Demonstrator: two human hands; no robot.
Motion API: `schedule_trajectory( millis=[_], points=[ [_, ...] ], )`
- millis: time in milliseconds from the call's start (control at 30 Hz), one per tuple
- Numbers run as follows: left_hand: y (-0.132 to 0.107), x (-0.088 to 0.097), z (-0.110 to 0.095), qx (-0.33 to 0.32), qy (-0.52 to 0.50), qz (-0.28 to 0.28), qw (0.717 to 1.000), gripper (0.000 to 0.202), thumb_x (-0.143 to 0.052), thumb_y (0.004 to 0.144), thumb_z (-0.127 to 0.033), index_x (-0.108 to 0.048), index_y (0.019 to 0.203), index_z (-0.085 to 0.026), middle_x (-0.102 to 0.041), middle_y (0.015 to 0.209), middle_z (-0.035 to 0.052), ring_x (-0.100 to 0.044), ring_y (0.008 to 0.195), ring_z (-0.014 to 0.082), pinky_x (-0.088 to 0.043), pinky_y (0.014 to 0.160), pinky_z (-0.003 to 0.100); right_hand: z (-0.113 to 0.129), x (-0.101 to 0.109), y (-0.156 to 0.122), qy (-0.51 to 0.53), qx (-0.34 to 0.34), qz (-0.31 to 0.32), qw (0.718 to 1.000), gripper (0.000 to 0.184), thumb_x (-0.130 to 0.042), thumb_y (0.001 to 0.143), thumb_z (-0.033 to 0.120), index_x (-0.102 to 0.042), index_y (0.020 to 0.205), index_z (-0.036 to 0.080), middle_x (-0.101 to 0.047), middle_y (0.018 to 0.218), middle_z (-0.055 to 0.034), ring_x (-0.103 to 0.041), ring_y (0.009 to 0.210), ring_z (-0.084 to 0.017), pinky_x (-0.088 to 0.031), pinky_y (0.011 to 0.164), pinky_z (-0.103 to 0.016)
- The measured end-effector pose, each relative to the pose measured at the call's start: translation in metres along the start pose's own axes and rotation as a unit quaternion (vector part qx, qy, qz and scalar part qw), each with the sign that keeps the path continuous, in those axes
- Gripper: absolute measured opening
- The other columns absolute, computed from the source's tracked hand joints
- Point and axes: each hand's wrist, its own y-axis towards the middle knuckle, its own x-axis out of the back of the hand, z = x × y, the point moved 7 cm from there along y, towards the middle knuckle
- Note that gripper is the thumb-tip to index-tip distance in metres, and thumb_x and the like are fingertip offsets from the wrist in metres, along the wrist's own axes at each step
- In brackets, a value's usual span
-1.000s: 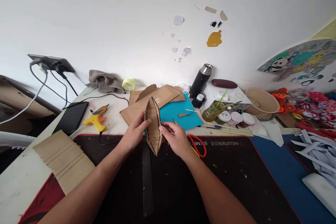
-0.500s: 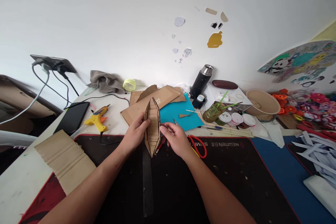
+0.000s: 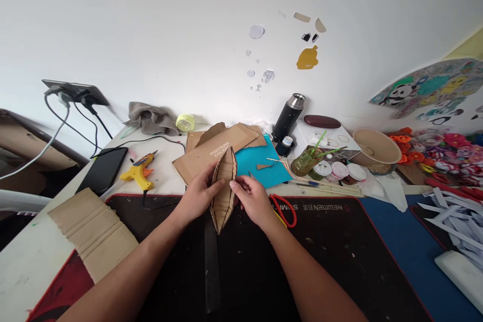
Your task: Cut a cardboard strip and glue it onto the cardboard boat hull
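Note:
I hold a pointed, boat-shaped cardboard piece [image 3: 224, 190] upright over the black desk mat [image 3: 339, 256], its tip leaning to the right. My left hand [image 3: 198, 196] pinches its left edge with thumb and fingers closed. On the other side my right hand [image 3: 253, 197] grips the right edge, fingers curled. Flat cardboard sheets [image 3: 211, 153] and a teal sheet [image 3: 256, 161] lie just behind the piece.
A yellow glue gun [image 3: 138, 171] and a black phone [image 3: 101, 169] lie at the left, with ribbed cardboard [image 3: 92, 231] nearer me. Red-handled scissors [image 3: 285, 209] sit by my right hand. A black flask [image 3: 288, 116], paint jars [image 3: 339, 170] and a bowl [image 3: 377, 148] stand at the back right.
The cardboard piece has tilted so its top points right and has sunk slightly toward the mat. Both hands keep their grip.

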Motion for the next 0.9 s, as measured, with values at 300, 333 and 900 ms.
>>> schedule_trajectory(
  millis=[300, 333, 900],
  points=[
    [0.001, -0.002, -0.004, 0.017, -0.043, 0.014, 0.999, 0.074, -0.087, 0.086, -0.052, -0.069, 0.150, -0.019, -0.067, 0.161, 0.0151, -0.055, 0.155, 0.0440, -0.040, 0.131, 0.061, 0.004, -0.001, -0.002, -0.014, -0.009, 0.013, 1.000, 0.040, -0.076, 0.097, 0.062, -0.073, 0.099, 0.022, -0.068, 0.078, -0.0013, -0.064, 0.067, -0.019, -0.045, 0.052, -0.027],
    [0.001, -0.002, -0.004, 0.017, -0.042, 0.014, 0.999, 0.074, -0.087, 0.086, -0.052, -0.069, 0.149, -0.019, -0.068, 0.160, 0.0150, -0.056, 0.154, 0.0443, -0.041, 0.131, 0.061, 0.005, 0.000, -0.003, -0.016, -0.008, 0.010, 1.000, 0.042, -0.076, 0.097, 0.063, -0.073, 0.099, 0.021, -0.068, 0.078, -0.0013, -0.063, 0.066, -0.019, -0.044, 0.052, -0.027],
    [-0.011, -0.021, -0.013, 0.020, 0.070, 0.170, 0.983, 0.075, -0.078, 0.087, -0.038, -0.064, 0.160, -0.027, -0.064, 0.165, 0.0069, -0.062, 0.151, 0.0413, -0.048, 0.129, 0.057, 0.015, 0.035, 0.007, 0.080, 0.019, -0.109, 0.991, 0.052, -0.077, 0.089, 0.070, -0.080, 0.106, 0.021, -0.068, 0.085, -0.0030, -0.056, 0.063, -0.017, -0.045, 0.047, -0.027]
  ],
)
